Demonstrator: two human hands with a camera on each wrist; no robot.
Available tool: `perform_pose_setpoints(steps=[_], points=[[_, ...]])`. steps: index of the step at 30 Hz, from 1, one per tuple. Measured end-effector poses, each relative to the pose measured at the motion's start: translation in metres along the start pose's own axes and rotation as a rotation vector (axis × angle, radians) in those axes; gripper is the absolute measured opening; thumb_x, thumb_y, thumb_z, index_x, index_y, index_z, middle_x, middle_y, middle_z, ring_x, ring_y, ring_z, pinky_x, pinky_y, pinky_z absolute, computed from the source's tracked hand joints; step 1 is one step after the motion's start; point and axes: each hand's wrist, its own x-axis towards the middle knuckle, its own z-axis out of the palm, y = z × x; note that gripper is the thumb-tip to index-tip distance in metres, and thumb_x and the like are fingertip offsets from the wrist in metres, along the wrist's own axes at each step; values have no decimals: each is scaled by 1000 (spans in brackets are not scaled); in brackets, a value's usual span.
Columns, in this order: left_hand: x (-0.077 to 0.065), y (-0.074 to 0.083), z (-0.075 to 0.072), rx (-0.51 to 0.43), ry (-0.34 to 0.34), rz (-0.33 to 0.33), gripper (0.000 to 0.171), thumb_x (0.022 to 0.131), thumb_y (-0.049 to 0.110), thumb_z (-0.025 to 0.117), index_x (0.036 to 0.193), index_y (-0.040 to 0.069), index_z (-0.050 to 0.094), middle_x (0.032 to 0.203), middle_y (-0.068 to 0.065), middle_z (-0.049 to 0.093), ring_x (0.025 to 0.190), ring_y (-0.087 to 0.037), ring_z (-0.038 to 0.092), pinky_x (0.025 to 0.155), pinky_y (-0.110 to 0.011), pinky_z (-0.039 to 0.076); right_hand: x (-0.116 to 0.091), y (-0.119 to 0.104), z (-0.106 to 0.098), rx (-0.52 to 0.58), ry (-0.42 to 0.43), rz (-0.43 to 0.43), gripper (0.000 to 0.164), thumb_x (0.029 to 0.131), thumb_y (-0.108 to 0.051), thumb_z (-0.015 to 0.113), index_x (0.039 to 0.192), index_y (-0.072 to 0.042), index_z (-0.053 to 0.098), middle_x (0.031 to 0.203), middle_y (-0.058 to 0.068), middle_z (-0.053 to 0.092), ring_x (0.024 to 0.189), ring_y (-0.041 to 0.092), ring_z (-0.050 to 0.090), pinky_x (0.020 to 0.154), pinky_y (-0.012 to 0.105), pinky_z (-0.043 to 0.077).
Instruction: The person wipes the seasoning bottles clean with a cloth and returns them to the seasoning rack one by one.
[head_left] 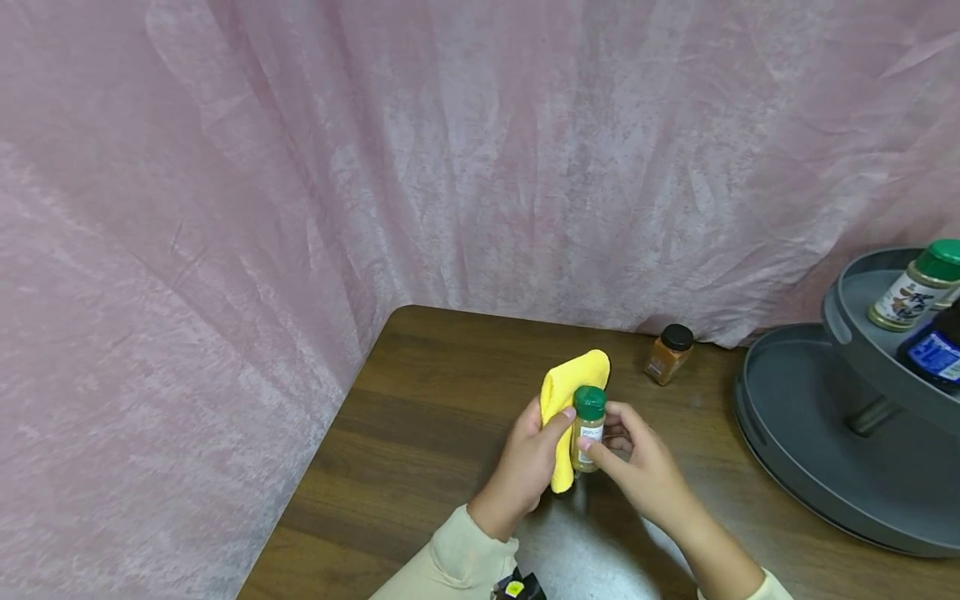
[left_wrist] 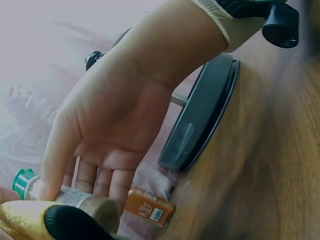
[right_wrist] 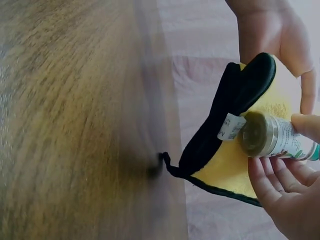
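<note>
In the head view my left hand (head_left: 522, 460) grips a folded yellow cloth (head_left: 576, 377), its thumb at the jar's neck. My right hand (head_left: 647, 467) holds a small spice jar (head_left: 589, 432) with a green cap and white label between thumb and fingers. The jar stands nearly upright against the cloth, above the table. In the right wrist view, the cloth (right_wrist: 225, 182) shows a black side and edging and a small white tag (right_wrist: 231, 127), near the base of the jar (right_wrist: 256, 135). Part of the left hand's fingers is hidden behind the cloth.
An orange-brown spice jar (head_left: 667, 355) with a black cap stands near the table's back edge. To the right is a grey two-tier round tray (head_left: 795, 417); its upper tier holds a green-capped jar (head_left: 907, 298) and a dark blue-labelled bottle (head_left: 937, 350). Pink curtains (head_left: 525, 167) hang behind the wooden table (head_left: 450, 375).
</note>
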Motion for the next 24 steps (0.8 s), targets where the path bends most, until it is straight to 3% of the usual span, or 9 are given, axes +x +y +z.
perform_pose_setpoints(steps=[6,11,16,19,24], points=[[-4,0,4,103,-15,24,41,104,29,53,141,13,52,125,-11,64,104,-17,63,89,-32,53,3,1,-3,127,15,69,36,97,-16,69,127,-3,54,110,14,65,97,8,65,83,22,57],[-8,-1,5,186,-49,41,40,103,30,55,142,22,54,119,-7,65,95,-13,62,81,-28,54,5,-1,-9,222,46,145,35,101,-15,63,130,1,52,112,9,61,98,6,64,84,20,55],[-8,-1,6,230,-87,133,49,102,24,57,149,34,48,147,6,53,114,-14,58,90,-25,53,6,-4,-10,336,82,216,31,103,-14,57,129,2,50,107,-1,60,98,5,62,84,21,55],[-8,-2,6,230,-99,146,52,103,23,56,151,37,44,158,13,42,124,-15,53,94,-23,51,5,-5,-8,353,59,227,30,104,-15,55,129,1,48,108,-1,58,99,5,61,84,22,55],[-7,-3,5,214,-107,146,54,104,20,55,152,39,41,158,12,41,122,-18,54,86,-22,54,3,-5,-6,374,-33,214,30,105,-15,54,128,2,44,109,8,58,91,12,66,76,31,60]])
